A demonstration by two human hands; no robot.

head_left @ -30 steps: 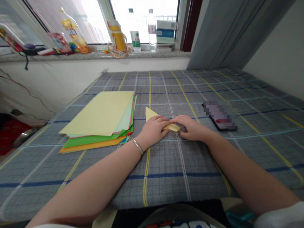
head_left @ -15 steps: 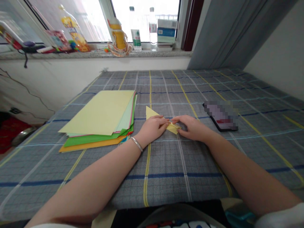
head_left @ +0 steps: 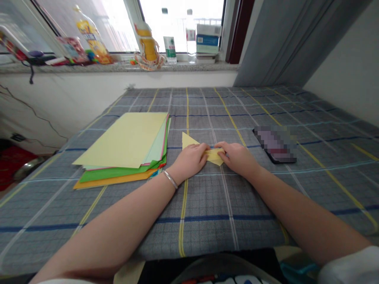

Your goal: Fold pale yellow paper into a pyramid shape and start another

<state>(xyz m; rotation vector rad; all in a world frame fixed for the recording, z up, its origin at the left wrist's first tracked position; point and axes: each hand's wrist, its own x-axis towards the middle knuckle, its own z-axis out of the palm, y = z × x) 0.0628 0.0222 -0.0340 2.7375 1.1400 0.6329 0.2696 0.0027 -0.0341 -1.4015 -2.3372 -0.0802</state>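
Observation:
A small piece of folded yellow paper [head_left: 215, 156] lies on the checked cloth, between and partly under my hands. My left hand [head_left: 191, 158], with a silver bangle at the wrist, presses and grips the paper's left part, and one pointed corner sticks out beyond the knuckles. At the right end, my right hand [head_left: 237, 157] pinches the paper between thumb and fingers. A folded flap shows in the gap between the hands. The undersides of the fingers and the paper beneath them are hidden.
Left of my hands lies a stack of coloured paper [head_left: 127, 138], pale yellow on top. A phone [head_left: 274, 146] rests on the checked cloth [head_left: 204, 221] to the right. Bottles, a yellow flask [head_left: 148, 47], a tube [head_left: 169, 49] and boxes [head_left: 207, 43] line the windowsill.
My right fingers have shifted on the paper's right end, and a flap there now lies wider and flatter. My left fingers have drawn back slightly to the left.

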